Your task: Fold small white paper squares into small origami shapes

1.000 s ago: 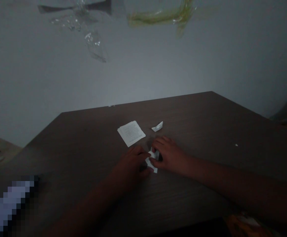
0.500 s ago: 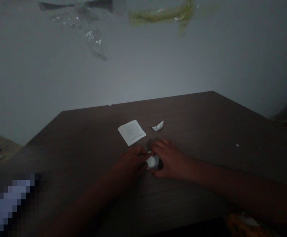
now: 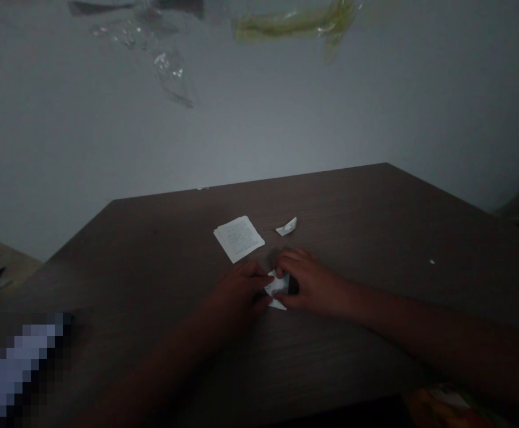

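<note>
A small piece of white folded paper (image 3: pixel 277 287) lies between my hands on the dark brown table (image 3: pixel 352 208). My left hand (image 3: pixel 241 290) grips its left side with thumb and fingers. From the right, my right hand (image 3: pixel 306 279) holds the same paper, fingers at its upper edge and thumb on its lower part. Just beyond the hands is a stack of square printed paper sheets (image 3: pixel 239 239). A small folded paper boat shape (image 3: pixel 286 227) sits to the right of that stack.
A pixelated bright object (image 3: pixel 22 362) is at the lower left. One tiny white scrap (image 3: pixel 432 261) lies on the right side of the table. Behind the table's far edge stands a grey wall (image 3: pixel 263 119) with clear and yellow tape on it.
My right thumb has moved up onto the paper, and a pointed lower corner of the paper now shows below it. My left hand has hardly moved.
</note>
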### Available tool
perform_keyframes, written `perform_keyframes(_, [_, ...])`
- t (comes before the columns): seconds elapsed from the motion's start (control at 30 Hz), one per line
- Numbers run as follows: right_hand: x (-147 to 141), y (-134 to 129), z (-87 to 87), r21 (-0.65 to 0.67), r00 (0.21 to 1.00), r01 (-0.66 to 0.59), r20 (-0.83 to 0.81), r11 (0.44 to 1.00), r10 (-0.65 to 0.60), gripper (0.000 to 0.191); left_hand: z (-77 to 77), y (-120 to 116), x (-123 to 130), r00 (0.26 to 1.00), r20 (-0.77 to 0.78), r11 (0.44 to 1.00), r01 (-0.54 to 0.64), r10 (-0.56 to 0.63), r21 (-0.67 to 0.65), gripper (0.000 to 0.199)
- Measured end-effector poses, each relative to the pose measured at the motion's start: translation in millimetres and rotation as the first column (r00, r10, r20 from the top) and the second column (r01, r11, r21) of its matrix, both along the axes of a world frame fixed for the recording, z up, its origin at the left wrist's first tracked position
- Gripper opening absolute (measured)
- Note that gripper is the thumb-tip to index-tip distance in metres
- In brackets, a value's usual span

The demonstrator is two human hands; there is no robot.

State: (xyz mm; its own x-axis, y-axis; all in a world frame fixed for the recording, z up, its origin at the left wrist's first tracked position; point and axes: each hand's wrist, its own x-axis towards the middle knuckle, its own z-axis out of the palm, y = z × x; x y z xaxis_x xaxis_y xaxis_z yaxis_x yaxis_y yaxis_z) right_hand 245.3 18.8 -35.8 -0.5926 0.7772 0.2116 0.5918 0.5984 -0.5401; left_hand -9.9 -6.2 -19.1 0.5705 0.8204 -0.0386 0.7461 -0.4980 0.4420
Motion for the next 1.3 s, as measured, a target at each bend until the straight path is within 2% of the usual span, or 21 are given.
perform_keyframes(0.13, [3.1,8.3,-5.7,0.022,0.999,0.041,0.010,0.999,-0.042,0.026,-6.8,-0.1,-0.4,0.999,-0.023,0.999,-0.033,0.033,0.032,0.049])
perform_keyframes(0.37, [5.4,26.6,-10.7,0.060,0.993,0.105,0.039,0.993,-0.108,0.016,-12.1,1.7,-0.8,0.999,-0.030,0.999,-0.023,0.024,0.043,0.048])
perform_keyframes(0.5, [6.8,35.5,-13.6,0.091,0.986,0.156,0.036,0.984,-0.160,0.016,-18.9,2.5,-4.0,1.000,-0.018,0.997,-0.017,0.019,0.074,0.050])
perform_keyframes(0.63, [8.6,38.1,-15.5,0.115,0.987,0.152,0.026,0.982,-0.156,0.015,-21.3,3.0,-5.0,1.000,-0.007,0.996,-0.023,0.024,0.087,0.048])
perform_keyframes(0.87, [9.7,32.4,-10.9,0.140,0.995,0.069,0.060,0.988,-0.079,0.003,-25.0,4.3,-6.2,1.000,0.016,0.996,-0.026,0.025,0.086,0.048])
perform_keyframes(1.0, [9.0,25.5,-5.4,0.168,0.991,0.026,0.129,0.985,-0.048,0.010,-24.8,5.5,-5.6,0.999,0.030,0.996,-0.029,0.027,0.083,0.047])
perform_keyframes(1.13, [6.8,15.5,-0.6,0.187,0.985,-0.031,0.174,0.982,-0.002,0.015,-16.8,4.7,-3.1,0.999,0.017,0.999,-0.041,0.041,0.030,0.046])
perform_keyframes(1.3, [3.7,-0.4,7.9,0.162,0.978,-0.123,0.189,0.979,0.091,0.020,-9.0,4.0,-1.8,1.000,0.026,0.999,-0.012,0.011,0.039,0.038])
